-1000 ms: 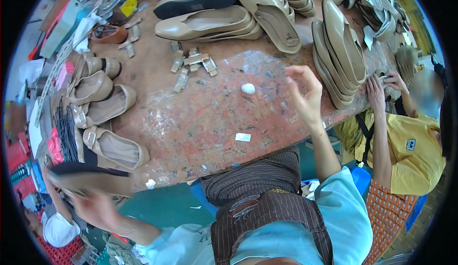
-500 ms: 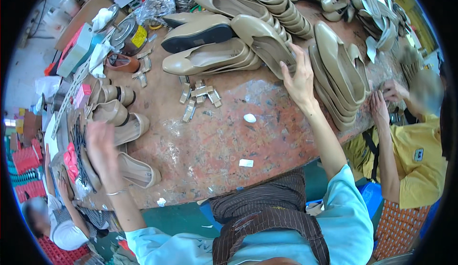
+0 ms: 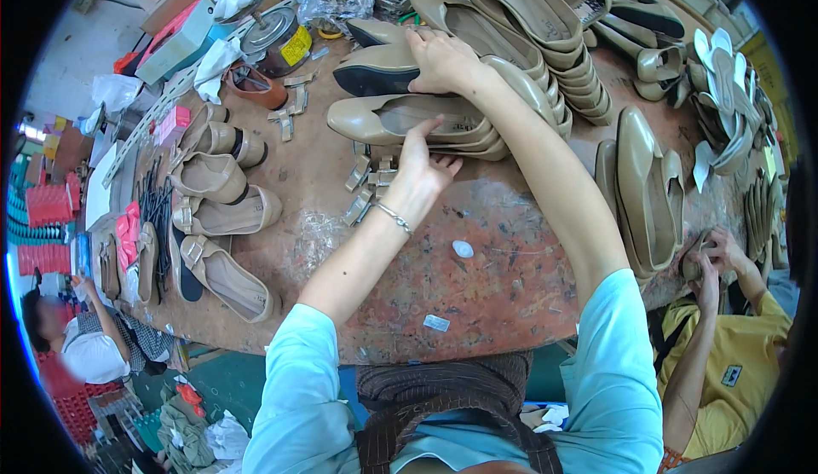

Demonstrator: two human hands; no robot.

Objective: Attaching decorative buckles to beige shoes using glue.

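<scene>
My left hand is at a nested stack of beige flat shoes in the middle of the table. Its thumb lies over the top shoe's near rim, with the fingers curled low against the side. Just beyond, my right hand is closed round the rear part of a beige flat with a black sole, which lies on its side. My right forearm partly covers another beige stack. Metallic beige bow-shaped trims lie close to my left wrist, partly hidden.
Buckled beige shoes stand along the left side. More stacks rise at the right and far back. An orange-brown shoe lies by a can. A co-worker in yellow handles a shoe at the right; another person sits far left.
My left hand has come rightward from the buckled shoes to the central stack. My right hand has moved left from the right-hand stacks onto the shoe lying on its side. The view has shifted.
</scene>
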